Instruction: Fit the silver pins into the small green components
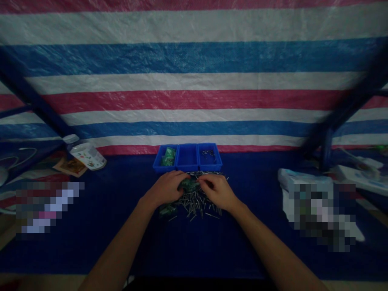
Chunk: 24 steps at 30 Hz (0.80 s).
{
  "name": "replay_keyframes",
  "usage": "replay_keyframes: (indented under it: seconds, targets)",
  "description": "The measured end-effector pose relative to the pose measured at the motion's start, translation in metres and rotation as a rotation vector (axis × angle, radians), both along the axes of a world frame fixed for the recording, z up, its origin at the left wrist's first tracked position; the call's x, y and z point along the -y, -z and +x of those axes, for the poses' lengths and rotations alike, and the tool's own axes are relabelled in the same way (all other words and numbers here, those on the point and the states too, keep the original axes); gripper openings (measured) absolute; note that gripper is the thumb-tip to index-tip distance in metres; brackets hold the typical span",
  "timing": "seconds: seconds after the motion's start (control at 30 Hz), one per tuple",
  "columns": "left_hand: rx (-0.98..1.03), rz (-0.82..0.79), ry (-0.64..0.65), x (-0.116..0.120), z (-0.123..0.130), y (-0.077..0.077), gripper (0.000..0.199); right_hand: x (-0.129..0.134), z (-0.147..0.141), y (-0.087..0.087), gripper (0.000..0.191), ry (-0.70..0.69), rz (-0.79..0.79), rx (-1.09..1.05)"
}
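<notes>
A small green plastic bag (190, 185) is held between my two hands, above a loose heap of thin metal pins (197, 204), maybe nails or screws. My left hand (170, 187) has its fingers closed on the bag's left side. Thumb and fingertips of my right hand (218, 190) pinch the bag's upper right edge. Whether a pin is in those fingertips is too small to tell. Close below my left hand lies another green bag (168, 210). Behind the hands stands a blue three-part tray (187, 167); green bags (168, 157) fill its left compartment, and several pins (208, 153) lie in the right one.
On the left are a white plastic jar (87, 155) and a brown packet (70, 166). At right lie a white plastic package (303, 176) and a white power strip (357, 180). A striped tarp (194, 81) hangs behind the blue table (194, 250), between dark frame bars.
</notes>
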<state>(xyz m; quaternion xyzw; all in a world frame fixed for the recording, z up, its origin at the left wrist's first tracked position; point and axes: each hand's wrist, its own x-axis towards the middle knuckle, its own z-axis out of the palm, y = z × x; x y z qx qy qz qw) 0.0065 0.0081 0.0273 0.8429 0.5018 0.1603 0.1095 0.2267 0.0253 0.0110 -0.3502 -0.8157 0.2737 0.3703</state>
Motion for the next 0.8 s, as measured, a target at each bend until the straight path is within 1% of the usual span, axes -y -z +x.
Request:
replay_keyframes:
  seconds: [0.07,0.13,0.27,0.3,0.33,0.43,0.47,0.5,0.53,0.6,0.63,0.73,0.8]
  targets:
    - [-0.012,0.038,-0.04,0.0,0.002,0.003,0.044,-0.001,0.001,0.0,0.02,0.005,0.007,0.001]
    - [0.024,0.088,-0.085,-0.001,0.003,0.004,0.035,-0.001,0.0,0.001,0.02,-0.006,0.011,0.01]
    - [0.236,0.15,-0.106,0.001,0.004,0.007,0.026,0.001,-0.001,0.003,0.02,-0.005,0.018,0.004]
    - [0.283,0.162,-0.106,0.003,0.004,0.008,0.025,0.001,-0.001,0.005,0.025,-0.012,0.021,-0.008]
    - [0.318,0.176,-0.103,0.005,0.005,0.008,0.023,0.001,-0.001,0.006,0.034,-0.022,0.017,-0.027]
    - [0.371,0.207,-0.067,0.012,0.01,0.006,0.02,0.0,-0.001,0.012,0.066,-0.046,-0.049,-0.122]
    - [0.387,0.206,-0.044,0.015,0.012,0.005,0.019,0.0,-0.001,0.013,0.07,-0.049,-0.074,-0.156]
    - [0.41,0.205,-0.029,0.017,0.015,0.004,0.019,-0.001,-0.001,0.014,0.067,-0.052,-0.091,-0.182]
    - [0.434,0.206,-0.023,0.019,0.017,0.003,0.019,-0.002,-0.001,0.013,0.057,-0.059,-0.094,-0.192]
    - [0.481,0.207,-0.041,0.02,0.021,0.002,0.019,-0.003,-0.002,0.011,0.03,-0.067,-0.069,-0.177]
    - [0.499,0.201,-0.061,0.021,0.022,0.002,0.02,-0.003,-0.002,0.01,0.023,-0.065,-0.048,-0.165]
    - [0.539,0.144,-0.129,0.019,0.023,0.005,0.023,-0.002,-0.002,0.005,0.023,-0.054,-0.012,-0.154]
    - [0.547,0.105,-0.141,0.019,0.023,0.007,0.02,-0.001,-0.002,0.004,0.023,-0.044,-0.014,-0.162]
